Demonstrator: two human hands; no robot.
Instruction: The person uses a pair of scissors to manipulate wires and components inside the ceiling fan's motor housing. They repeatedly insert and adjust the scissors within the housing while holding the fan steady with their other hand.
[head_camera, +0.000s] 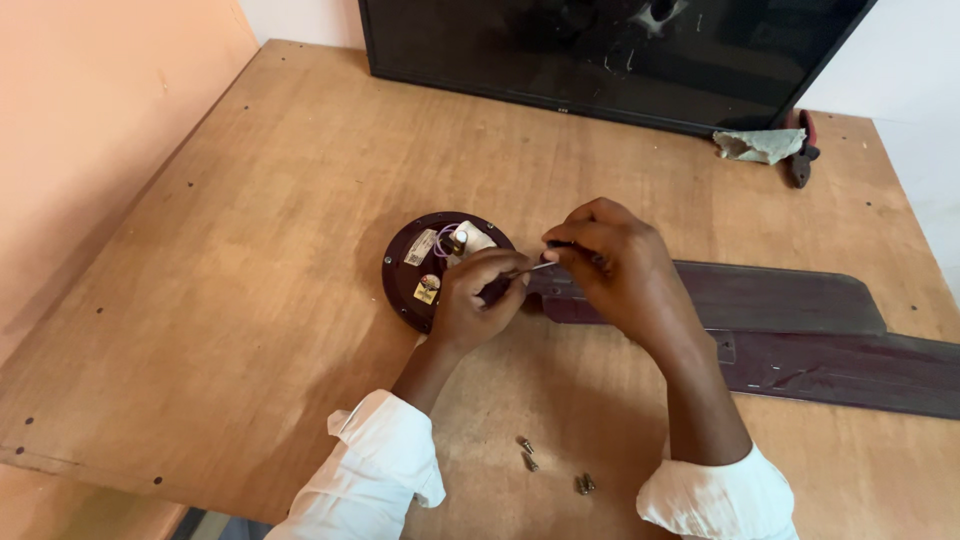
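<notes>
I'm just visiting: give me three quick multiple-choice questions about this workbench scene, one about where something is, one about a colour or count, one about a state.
1. Where do the loose small metal screws lie on the brown plywood table?
A. Near the table's front edge, between the person's white sleeves
B. On the black flat screen
C. Inside the round motor

2. What colour are the long flat fan blades?
A. White
B. Dark maroon-brown
C. Green

3. What is the right hand doing?
A. Lying flat and empty
B. Pinching a thin metal tool
C. Gripping the cloth

Answers: 1 A, the screws sit on bare wood between the forearms. 2 B, the blades match the round dark motor housing. 3 B, its fingers close on the slim tool, whose tip meets the left hand at the housing.
</notes>
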